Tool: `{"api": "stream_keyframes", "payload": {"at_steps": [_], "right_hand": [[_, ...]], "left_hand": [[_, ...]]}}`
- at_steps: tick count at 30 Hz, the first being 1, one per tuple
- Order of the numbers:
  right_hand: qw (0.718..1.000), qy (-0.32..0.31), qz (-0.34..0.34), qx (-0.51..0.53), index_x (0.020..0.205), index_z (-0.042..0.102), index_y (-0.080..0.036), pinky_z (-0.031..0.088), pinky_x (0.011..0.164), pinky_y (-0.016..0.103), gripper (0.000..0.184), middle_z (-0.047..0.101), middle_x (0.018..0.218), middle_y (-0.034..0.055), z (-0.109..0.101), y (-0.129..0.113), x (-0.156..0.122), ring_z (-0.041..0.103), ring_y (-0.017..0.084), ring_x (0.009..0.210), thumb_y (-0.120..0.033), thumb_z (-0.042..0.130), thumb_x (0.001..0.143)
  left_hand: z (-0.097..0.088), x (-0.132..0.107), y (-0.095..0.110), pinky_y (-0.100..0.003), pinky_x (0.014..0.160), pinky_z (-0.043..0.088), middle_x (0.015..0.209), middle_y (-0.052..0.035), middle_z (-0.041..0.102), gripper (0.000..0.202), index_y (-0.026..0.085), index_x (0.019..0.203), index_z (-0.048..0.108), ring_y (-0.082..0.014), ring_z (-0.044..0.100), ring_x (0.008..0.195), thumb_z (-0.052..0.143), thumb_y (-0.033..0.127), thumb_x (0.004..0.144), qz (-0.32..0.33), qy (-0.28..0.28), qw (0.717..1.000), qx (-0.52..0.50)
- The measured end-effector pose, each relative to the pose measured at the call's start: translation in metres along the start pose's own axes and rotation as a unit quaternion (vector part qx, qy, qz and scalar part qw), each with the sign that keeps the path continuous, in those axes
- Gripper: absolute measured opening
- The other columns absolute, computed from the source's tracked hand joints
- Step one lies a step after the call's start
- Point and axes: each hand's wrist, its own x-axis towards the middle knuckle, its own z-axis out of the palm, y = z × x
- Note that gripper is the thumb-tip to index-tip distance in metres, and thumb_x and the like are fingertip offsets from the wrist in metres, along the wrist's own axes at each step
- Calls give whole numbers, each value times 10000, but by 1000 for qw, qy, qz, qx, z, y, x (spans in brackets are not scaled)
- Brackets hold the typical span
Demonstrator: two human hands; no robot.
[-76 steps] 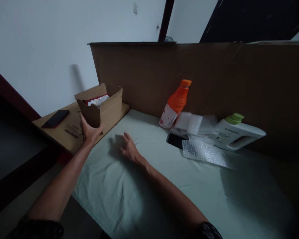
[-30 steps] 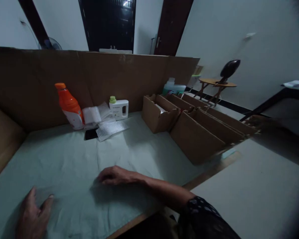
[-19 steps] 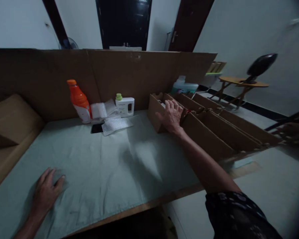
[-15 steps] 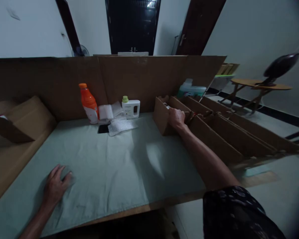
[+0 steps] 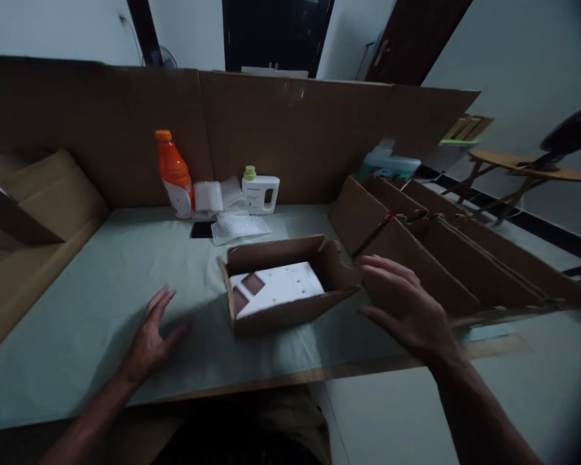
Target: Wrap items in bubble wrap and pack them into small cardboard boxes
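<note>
An open-topped cardboard box (image 5: 275, 320) sits on the cloth in the middle of the table. Inside it lies a white carton (image 5: 283, 285) with brown squares printed at its left end. To the right of the box is my right hand (image 5: 404, 307), fingers stretched out, close to the box's notched end; whether it touches is hard to tell. My left hand (image 5: 150, 339) hovers left of the box with its fingers apart, holding nothing.
Several cardboard bins (image 5: 430, 278) line the right side, a teal bottle (image 5: 390, 161) behind them. At the back stand an orange bottle (image 5: 174, 177), bubble wrap (image 5: 239, 227), a dark phone (image 5: 202, 230) and a white jug (image 5: 259, 194). A cardboard box (image 5: 62, 200) stands left.
The cardboard box has come from the right-hand row to the table's middle. My right hand has let go of it and opened. My left hand has moved right, nearer the box.
</note>
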Motion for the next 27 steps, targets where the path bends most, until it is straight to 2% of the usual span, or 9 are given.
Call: {"api": "stream_keyframes", "payload": {"at_steps": [2, 5, 8, 11, 13, 15, 21, 24, 27], "right_hand": [[996, -10, 71, 61, 1467, 495, -314, 487, 1080, 478, 652, 544, 1483, 93, 6, 0, -20, 540, 308, 1341, -428, 730, 869], [974, -93, 135, 159, 1476, 469, -283, 586, 937, 422, 691, 589, 1420, 113, 37, 10, -39, 639, 287, 1202, -473, 725, 863], [955, -143, 164, 203, 1297, 603, -229, 604, 870, 413, 576, 692, 1240, 118, 78, 13, -43, 688, 288, 1068, -536, 734, 829], [949, -131, 188, 215, 1157, 645, -201, 597, 860, 417, 475, 728, 1132, 116, 109, 4, -41, 697, 299, 1017, -552, 705, 842], [952, -115, 187, 213, 1163, 634, -195, 591, 858, 414, 462, 723, 1143, 119, 123, -6, -39, 693, 302, 1016, -533, 691, 853], [959, -104, 171, 203, 1169, 623, -191, 580, 866, 413, 428, 711, 1157, 125, 136, -19, -33, 685, 295, 1013, -493, 669, 870], [964, -92, 136, 211, 1192, 593, -193, 563, 826, 384, 349, 686, 1100, 118, 184, -40, 4, 652, 248, 942, -348, 587, 880], [957, -116, 143, 224, 1267, 576, -195, 560, 732, 340, 467, 683, 1078, 106, 186, -28, 17, 645, 225, 879, -240, 550, 803], [944, -185, 147, 230, 1118, 654, -197, 526, 634, 285, 387, 694, 934, 75, 171, -5, 27, 637, 202, 784, -209, 514, 757]], "left_hand": [[16, -10, 31, -577, 1200, 347, 1562, -137, 438, 743, 230, 1455, 461, -388, 409, 1445, 692, 530, 816, 22, -50, 995, -85], [35, -28, 68, -541, 1181, 395, 1522, -154, 495, 801, 211, 1532, 374, -397, 441, 1425, 699, 469, 846, 11, -98, 972, -213], [48, -49, 92, -513, 1166, 429, 1532, -138, 487, 838, 247, 1601, 224, -368, 444, 1436, 645, 415, 896, 15, -69, 963, -261], [53, -65, 104, -562, 1235, 305, 1526, -124, 496, 777, 259, 1597, 273, -380, 337, 1501, 592, 407, 904, 59, -16, 978, -201], [51, -65, 104, -578, 1255, 241, 1489, -137, 529, 710, 231, 1545, 403, -398, 306, 1511, 594, 406, 885, 72, -8, 986, -149], [45, -52, 96, -573, 1235, 285, 1419, -152, 583, 659, 208, 1479, 499, -402, 369, 1476, 622, 402, 861, 55, -1, 990, -132], [36, 23, 53, -493, 1055, 518, 1178, -140, 711, 653, 141, 1333, 588, -363, 646, 1184, 704, 460, 776, -41, 47, 974, -217], [42, 32, 41, -457, 1014, 538, 1194, -140, 693, 642, 132, 1299, 577, -338, 656, 1150, 711, 468, 768, -69, 72, 966, -238], [51, 21, 35, -436, 1047, 510, 1264, -144, 655, 614, 147, 1318, 544, -321, 623, 1213, 678, 470, 813, -92, 90, 956, -262]]}}
